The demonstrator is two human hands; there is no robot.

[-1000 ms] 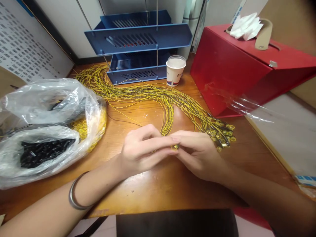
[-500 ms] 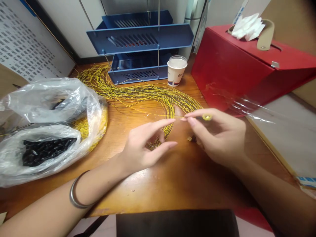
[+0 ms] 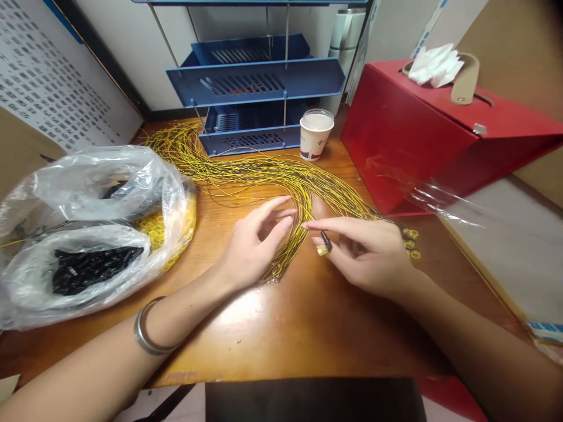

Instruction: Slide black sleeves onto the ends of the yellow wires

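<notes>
A small black piece with a yellow-gold end (image 3: 324,248) sits at the thumb of my right hand (image 3: 373,249), which grips it with the index finger stretched forward. To its left, my left hand (image 3: 253,246) is open, thumb and fingers slightly apart, with nothing visible between them. It hovers over a bundle of thin yellow and dark wires (image 3: 246,167) that curves across the wooden table (image 3: 264,340). Several yellow ring-shaped ends (image 3: 411,241) lie on the table beyond my right hand, partly hidden by it.
On the left, a clear plastic bag (image 3: 92,199) holds small black parts (image 3: 94,269) and yellow parts (image 3: 152,231). At the back stand a blue tray rack (image 3: 253,79) and a paper cup (image 3: 315,138). A red box (image 3: 409,140) with tissues occupies the right.
My right hand has moved left and lower, and the black-and-yellow piece now shows at its thumb. The wire that ran to its fingertips is no longer there. My view has shifted slightly.
</notes>
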